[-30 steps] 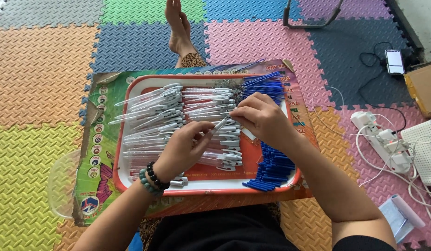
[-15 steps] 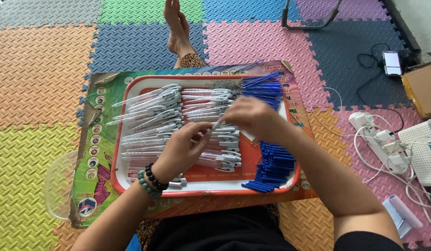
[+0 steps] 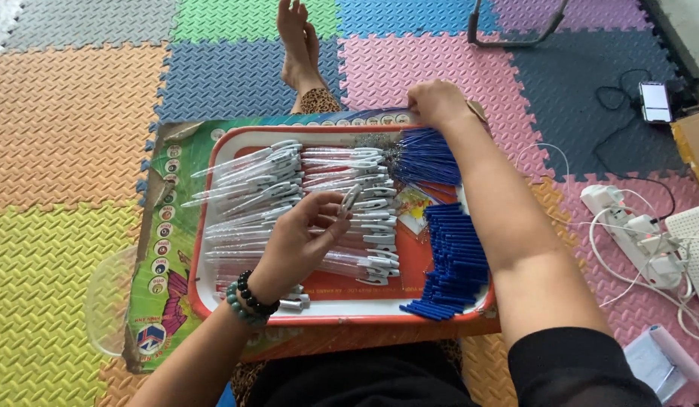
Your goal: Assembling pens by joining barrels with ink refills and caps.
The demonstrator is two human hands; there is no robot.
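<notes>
Bright, even daylight, soft shadows under the arms. Slight glare on the phone screen. Sharp overall, mild wide-angle stretch at edges.

Interlocking foam floor mats in orange, yellow, green, blue, pink and dark grey cover the ground. A black smartphone with a lit white screen lies on the dark grey tile at the upper right, a black cable looped beside it. A white power strip with plugged-in white cords sits on the pink tile at the right edge. A dark metal chair base stands at the top.
</notes>
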